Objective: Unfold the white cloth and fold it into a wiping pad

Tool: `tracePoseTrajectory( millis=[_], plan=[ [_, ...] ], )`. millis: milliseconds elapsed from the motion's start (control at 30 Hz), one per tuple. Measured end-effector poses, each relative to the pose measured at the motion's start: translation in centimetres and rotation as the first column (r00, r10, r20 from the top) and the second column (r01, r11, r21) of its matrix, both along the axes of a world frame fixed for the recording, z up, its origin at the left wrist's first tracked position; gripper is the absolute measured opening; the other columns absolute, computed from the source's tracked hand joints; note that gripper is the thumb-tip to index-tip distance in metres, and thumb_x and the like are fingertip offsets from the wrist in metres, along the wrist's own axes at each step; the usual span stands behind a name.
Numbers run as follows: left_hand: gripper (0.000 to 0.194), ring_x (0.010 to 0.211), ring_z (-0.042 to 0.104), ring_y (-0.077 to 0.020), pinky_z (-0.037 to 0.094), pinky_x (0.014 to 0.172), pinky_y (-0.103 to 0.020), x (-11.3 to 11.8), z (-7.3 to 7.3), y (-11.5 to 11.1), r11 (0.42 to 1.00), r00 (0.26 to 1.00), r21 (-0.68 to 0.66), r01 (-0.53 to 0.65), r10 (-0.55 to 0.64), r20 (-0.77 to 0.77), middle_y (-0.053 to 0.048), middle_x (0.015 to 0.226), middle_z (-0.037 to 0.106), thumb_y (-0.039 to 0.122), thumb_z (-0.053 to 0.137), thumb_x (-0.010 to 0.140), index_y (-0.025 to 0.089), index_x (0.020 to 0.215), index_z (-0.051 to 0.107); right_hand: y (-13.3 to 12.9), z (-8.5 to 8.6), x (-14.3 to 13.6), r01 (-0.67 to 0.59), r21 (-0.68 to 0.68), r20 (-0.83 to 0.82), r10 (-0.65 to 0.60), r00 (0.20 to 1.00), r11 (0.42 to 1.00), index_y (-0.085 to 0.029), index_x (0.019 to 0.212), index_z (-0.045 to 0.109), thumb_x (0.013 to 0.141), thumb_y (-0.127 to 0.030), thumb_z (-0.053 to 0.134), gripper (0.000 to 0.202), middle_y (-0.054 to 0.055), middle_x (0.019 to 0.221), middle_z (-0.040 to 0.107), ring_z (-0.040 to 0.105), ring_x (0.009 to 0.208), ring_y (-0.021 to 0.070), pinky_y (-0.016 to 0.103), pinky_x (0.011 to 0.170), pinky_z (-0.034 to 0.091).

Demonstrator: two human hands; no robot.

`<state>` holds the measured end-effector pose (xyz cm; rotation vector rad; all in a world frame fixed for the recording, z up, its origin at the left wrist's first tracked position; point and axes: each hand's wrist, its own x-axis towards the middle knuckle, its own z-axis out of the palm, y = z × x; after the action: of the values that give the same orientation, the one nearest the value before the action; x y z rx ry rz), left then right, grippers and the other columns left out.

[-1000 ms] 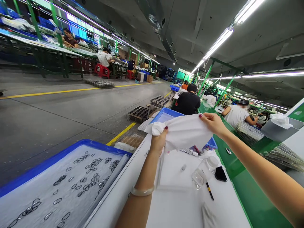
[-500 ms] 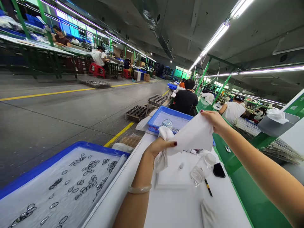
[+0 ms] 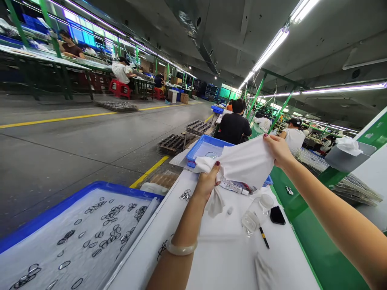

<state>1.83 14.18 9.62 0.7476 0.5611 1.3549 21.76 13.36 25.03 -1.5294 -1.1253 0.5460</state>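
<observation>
One white cloth (image 3: pixel 248 159) is stretched in the air above the bench (image 3: pixel 220 262), between the worker's two hands. The left grip (image 3: pixel 208 183) is closed round its bunched end, thumb uppermost, a loose tail of fabric drooping below; the right grip (image 3: pixel 278 152) pinches the upper corner. The right forearm slants in from the lower right, while the left rises more steeply — a pale bangle (image 3: pixel 181 249) round it.

Half a second ago the cloth hung narrower, and the left thumb pointed sideways; now the thumb points up and the fabric is drawn out wider. Dark rings (image 3: pixel 185 195) just beside the left forearm have come into sight on the bench.

Nearer the worker than the cloth lie a clear bottle (image 3: pixel 250 223), a black-and-yellow stick (image 3: pixel 264 237) and a dark phone (image 3: pixel 277 215). More rings lie scattered in a blue-rimmed tray (image 3: pixel 60 208) — well off to the left.
</observation>
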Motion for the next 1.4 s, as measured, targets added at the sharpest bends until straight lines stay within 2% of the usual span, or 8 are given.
tracePoseTrajectory(
  millis=[267, 500, 633, 767, 933, 1067, 1267, 1400],
  plan=[
    [0.046, 0.074, 0.060, -0.0148, 0.043, 0.053, -0.019, -0.9, 0.6, -0.9, 0.990, 0.991, 0.141, -0.010, 0.029, -0.133, -0.002, 0.088, 0.067, 0.048, 0.083, 0.071, 0.019, 0.105, 0.070, -0.9, 0.5, 0.1, -0.175, -0.092, -0.075, 0.168, 0.983, 0.980, -0.021, 0.080, 0.061, 0.079, -0.040, 0.069, 0.020, 0.002, 0.078, 0.063, 0.056, 0.066, 0.0141, 0.024, 0.058, 0.044],
    [0.049, 0.097, 0.065, -0.0243, 0.053, 0.079, -0.028, 0.3, 0.9, -2.3, 0.945, 0.964, 0.224, 0.238, -0.202, -0.172, -0.006, 0.097, 0.071, 0.040, 0.083, 0.072, 0.019, 0.115, 0.069, -3.2, -2.9, -4.9, -0.590, -0.333, -0.267, 0.526, 0.807, 0.736, -0.014, 0.078, 0.067, 0.061, -0.042, 0.085, 0.037, 0.008, 0.084, 0.067, 0.064, 0.077, 0.0196, 0.033, 0.074, 0.054],
    [0.050, 0.091, 0.066, -0.0252, 0.054, 0.079, -0.034, -0.1, 1.2, -2.0, 0.930, 0.954, 0.224, 0.292, -0.267, -0.138, -0.007, 0.087, 0.070, 0.056, 0.072, 0.080, 0.018, 0.114, 0.070, -2.7, -3.6, -5.3, -0.556, -0.206, -0.223, 0.515, 0.828, 0.805, -0.015, 0.073, 0.061, 0.061, -0.051, 0.083, 0.044, 0.003, 0.070, 0.060, 0.057, 0.065, 0.0137, 0.027, 0.064, 0.050],
    [0.085, 0.045, 0.046, -0.0128, 0.040, 0.043, -0.026, -1.1, 1.6, -1.3, 0.923, 0.948, 0.215, 0.319, -0.306, -0.091, -0.005, 0.061, 0.061, 0.088, 0.038, 0.079, 0.014, 0.103, 0.071, -1.7, -2.6, -4.3, -0.432, -0.009, -0.153, 0.426, 0.892, 0.902, -0.022, 0.069, 0.041, 0.069, -0.059, 0.073, 0.049, -0.007, 0.053, 0.037, 0.037, 0.048, 0.0083, 0.022, 0.046, 0.034],
    [0.102, 0.036, 0.032, -0.0064, 0.018, 0.038, -0.021, -0.8, 1.7, -1.3, 0.889, 0.914, 0.220, 0.402, -0.405, -0.034, -0.006, 0.055, 0.058, 0.099, 0.021, 0.067, 0.011, 0.090, 0.067, -2.3, -3.6, -6.5, -0.509, -0.055, 0.023, 0.511, 0.859, 0.859, -0.022, 0.075, 0.048, 0.068, -0.058, 0.078, 0.047, -0.008, 0.053, 0.043, 0.037, 0.044, 0.0081, 0.021, 0.043, 0.028],
    [0.086, 0.039, 0.039, -0.0068, 0.020, 0.037, -0.019, -1.0, 2.0, -1.5, 0.888, 0.899, 0.183, 0.422, -0.436, 0.042, -0.006, 0.057, 0.059, 0.095, 0.037, 0.070, 0.013, 0.073, 0.062, -2.8, -4.8, -9.0, -0.608, -0.200, 0.250, 0.640, 0.727, 0.768, -0.019, 0.077, 0.062, 0.074, -0.054, 0.074, 0.037, -0.001, 0.056, 0.057, 0.053, 0.049, 0.0145, 0.027, 0.053, 0.039],
    [0.043, 0.055, 0.060, -0.0120, 0.046, 0.052, -0.020, -2.5, 2.0, -0.7, 0.964, 0.953, 0.083, 0.252, -0.262, 0.150, -0.001, 0.067, 0.067, 0.045, 0.088, 0.062, 0.015, 0.087, 0.069, -1.6, -4.0, -7.9, -0.539, -0.043, 0.198, 0.536, 0.820, 0.841, -0.019, 0.073, 0.055, 0.073, -0.070, 0.066, 0.052, -0.004, 0.059, 0.041, 0.034, 0.053, 0.0089, 0.024, 0.052, 0.026],
    [0.057, 0.082, 0.070, -0.0222, 0.054, 0.067, -0.026, -1.6, 1.8, -0.7, 0.978, 0.964, 0.052, 0.200, -0.206, 0.166, -0.005, 0.080, 0.072, 0.068, 0.068, 0.078, 0.019, 0.107, 0.069, -1.4, -5.1, -8.2, -0.514, -0.045, 0.109, 0.515, 0.850, 0.857, -0.021, 0.069, 0.046, 0.069, -0.076, 0.064, 0.059, -0.006, 0.057, 0.034, 0.027, 0.051, 0.0081, 0.023, 0.049, 0.023]
  ],
)
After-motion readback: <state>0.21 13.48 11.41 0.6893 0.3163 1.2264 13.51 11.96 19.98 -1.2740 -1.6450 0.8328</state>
